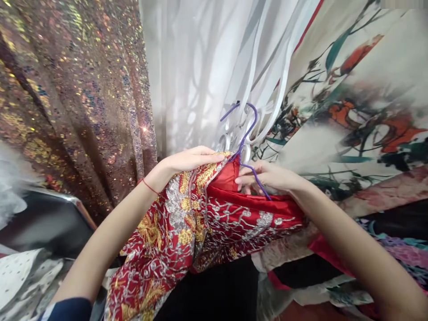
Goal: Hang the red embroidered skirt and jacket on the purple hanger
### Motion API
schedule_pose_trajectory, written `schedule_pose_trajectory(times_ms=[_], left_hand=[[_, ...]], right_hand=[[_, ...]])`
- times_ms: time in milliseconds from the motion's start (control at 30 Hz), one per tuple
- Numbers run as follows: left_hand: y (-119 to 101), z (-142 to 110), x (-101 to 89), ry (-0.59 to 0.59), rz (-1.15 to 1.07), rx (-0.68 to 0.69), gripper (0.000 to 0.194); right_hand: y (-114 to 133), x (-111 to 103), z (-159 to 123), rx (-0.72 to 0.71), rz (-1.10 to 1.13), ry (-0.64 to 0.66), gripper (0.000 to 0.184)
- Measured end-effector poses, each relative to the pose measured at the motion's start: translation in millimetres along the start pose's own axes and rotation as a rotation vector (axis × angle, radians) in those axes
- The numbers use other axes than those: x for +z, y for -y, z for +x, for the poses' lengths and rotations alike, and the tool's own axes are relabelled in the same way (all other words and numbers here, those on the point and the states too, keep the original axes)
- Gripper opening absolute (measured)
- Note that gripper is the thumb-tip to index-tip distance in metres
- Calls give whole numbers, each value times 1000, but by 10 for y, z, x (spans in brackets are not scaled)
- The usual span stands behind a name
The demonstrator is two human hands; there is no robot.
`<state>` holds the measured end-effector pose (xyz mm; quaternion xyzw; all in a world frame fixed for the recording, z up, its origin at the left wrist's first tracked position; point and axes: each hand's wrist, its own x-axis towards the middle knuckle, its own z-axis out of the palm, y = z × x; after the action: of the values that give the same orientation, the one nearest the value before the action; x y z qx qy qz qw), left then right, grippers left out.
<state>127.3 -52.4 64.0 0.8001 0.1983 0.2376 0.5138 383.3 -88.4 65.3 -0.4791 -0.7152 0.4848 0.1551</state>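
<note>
A red garment [187, 232] with gold and silver embroidery hangs in front of me on a purple hanger [246, 133], whose hook rises above its collar. My left hand [190, 159] lies along the garment's left shoulder, fingers closed over the fabric edge. My right hand [267, 176] sits at the collar, fingers pinched around the purple hanger's wire and the red lining beneath it. A thin red string circles my left wrist.
A sequined bronze fabric [73, 98] hangs at the left, a sheer white one [200, 67] in the middle, and a painted floral fabric [361, 102] at the right. White hangers [264, 116] cluster behind the purple one. More folded clothes lie below.
</note>
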Motion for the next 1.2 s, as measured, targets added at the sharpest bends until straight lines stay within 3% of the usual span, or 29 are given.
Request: schedule_pose_trajectory(times_ms=[67,100,200,267,367,433,467,567,667,800,867,967,1000,1033,1133,1200], left_hand=[[-14,-49,96,-114,195,38,39],[-10,-97,189,-240,338,63,42],[131,-294,675,-808,805,174,57],[380,-419,1107,-1054,1048,206,85],[933,-552,1655,-1149,1240,-41,100],[1299,-622,1824,-1157,1222,-174,104],[1448,-660,1842,-1178,1191,-169,104],[1705,-809,1714,-1230,1099,-133,103],[1738,-1024,1468,-1282,1057,-114,95],[1590,-1379,1097,-1440,925,-192,43],[1409,-1532,902,-1539,919,-212,27],[971,-1642,669,-1670,966,-172,23],[793,-1640,623,-1585,957,-193,27],[610,-1621,595,-1614,964,-153,28],[109,-1495,561,-1748,997,96,21],[-105,-1390,487,-1674,973,114,22]], right_hand=[[-45,-8,-26,-20,-2,-13,40],[-67,-9,-35,-35,13,-24,39],[-134,14,-37,-42,113,-1,36],[-182,39,-26,16,166,3,39],[-247,66,-25,99,132,-140,43],[-275,71,-50,102,115,-240,42],[-281,70,-67,95,124,-261,42],[-275,61,-116,66,172,-232,46],[-244,58,-145,39,198,-135,54],[-197,84,-170,39,109,25,50],[-189,108,-177,31,54,48,46],[-197,132,-193,3,-9,72,42],[-204,131,-205,-13,-34,82,41],[-214,123,-222,-34,-58,81,41],[-276,65,-296,-90,-75,-23,39],[-357,12,-339,-73,-25,-178,43]])
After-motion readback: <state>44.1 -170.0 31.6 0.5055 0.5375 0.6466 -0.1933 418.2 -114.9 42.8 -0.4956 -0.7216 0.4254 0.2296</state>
